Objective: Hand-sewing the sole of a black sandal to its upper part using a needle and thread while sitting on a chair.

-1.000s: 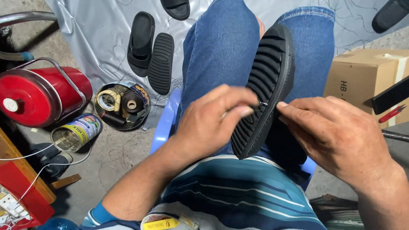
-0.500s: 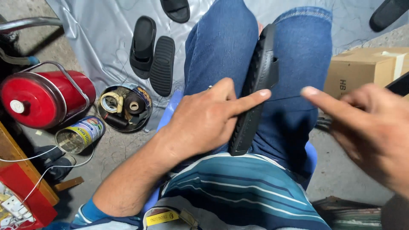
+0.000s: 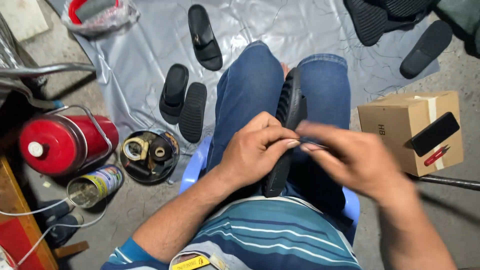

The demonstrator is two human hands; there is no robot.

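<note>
I sit on a blue plastic chair (image 3: 192, 167) with a black ribbed shoe sole (image 3: 288, 107) standing on edge between my jean-clad thighs. My left hand (image 3: 252, 150) grips the sole's near half, thumb and fingers wrapped over its edge. My right hand (image 3: 350, 160), blurred by motion, has its fingertips meeting the left hand's fingertips at the sole's edge; its thumb and forefinger look pinched together, but I cannot tell if something thin is between them.
Black slide sandals (image 3: 181, 100) and another sandal (image 3: 205, 37) lie on grey sheeting (image 3: 130, 65). A red gas cylinder (image 3: 60, 145), an open tin can (image 3: 92, 186) and a round tray of tape rolls (image 3: 148, 155) sit left. A cardboard box (image 3: 407, 131) with a phone stands right.
The sole has turned from tread-up to standing on edge. My right hand swung away to the right, then came back to meet the left hand's fingertips at the sole.
</note>
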